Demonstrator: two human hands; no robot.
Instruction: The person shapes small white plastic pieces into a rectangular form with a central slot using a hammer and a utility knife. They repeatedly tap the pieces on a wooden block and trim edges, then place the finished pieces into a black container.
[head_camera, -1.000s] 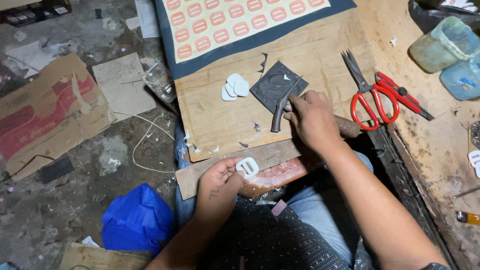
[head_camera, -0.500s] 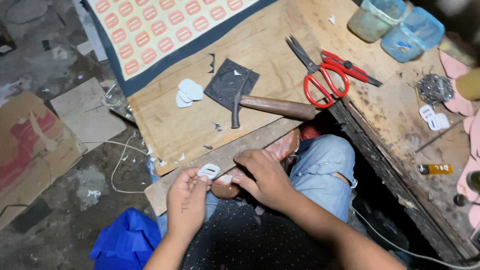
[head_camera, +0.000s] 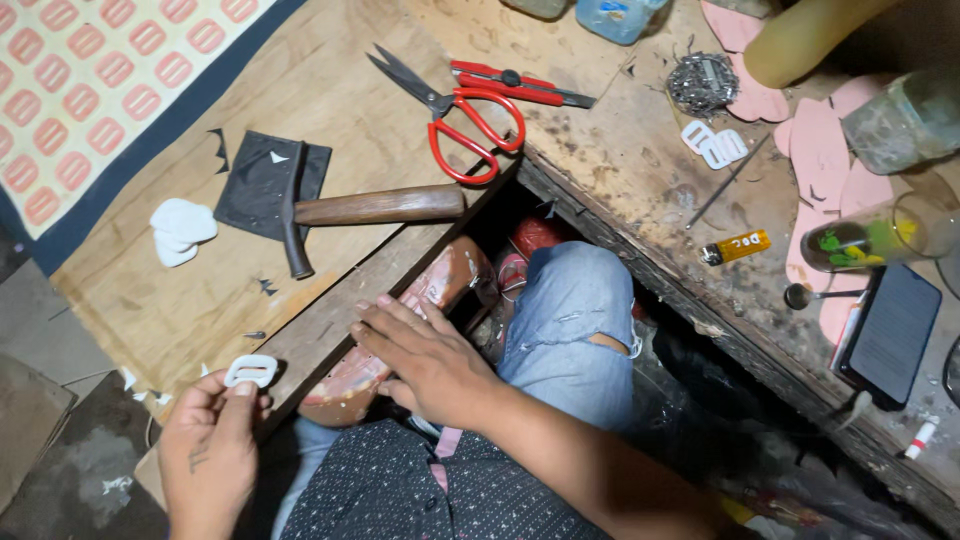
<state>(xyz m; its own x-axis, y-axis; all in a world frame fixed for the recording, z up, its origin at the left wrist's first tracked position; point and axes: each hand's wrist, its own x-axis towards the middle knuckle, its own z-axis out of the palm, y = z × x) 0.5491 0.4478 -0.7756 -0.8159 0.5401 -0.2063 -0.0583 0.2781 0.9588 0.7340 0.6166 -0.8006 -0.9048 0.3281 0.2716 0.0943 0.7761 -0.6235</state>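
Note:
My left hand (head_camera: 212, 440) pinches a small white plastic buckle (head_camera: 250, 371) at the near edge of a wooden board (head_camera: 330, 110). My right hand (head_camera: 420, 358) lies flat, fingers spread, on a reddish-brown rounded block (head_camera: 440, 283) that rests on my lap beside my knee in torn jeans (head_camera: 570, 300). A hammer with a wooden handle (head_camera: 375, 206) lies on the board, its head over a dark square of material (head_camera: 255, 180). White cut pieces (head_camera: 180, 228) lie to its left.
Red-handled scissors (head_camera: 470, 110) and a red cutter (head_camera: 520, 85) lie at the board's far edge. A patterned sheet (head_camera: 90, 90) covers the far left. The rough bench on the right carries pink cut-outs (head_camera: 820, 140), a yellow lighter (head_camera: 738, 246), glass jars (head_camera: 880, 235), a phone (head_camera: 890, 335) and more white buckles (head_camera: 715, 145).
My right hand let go of the hammer, which now lies on the board, and came down onto the reddish block. The view swung right. My left hand kept the white buckle.

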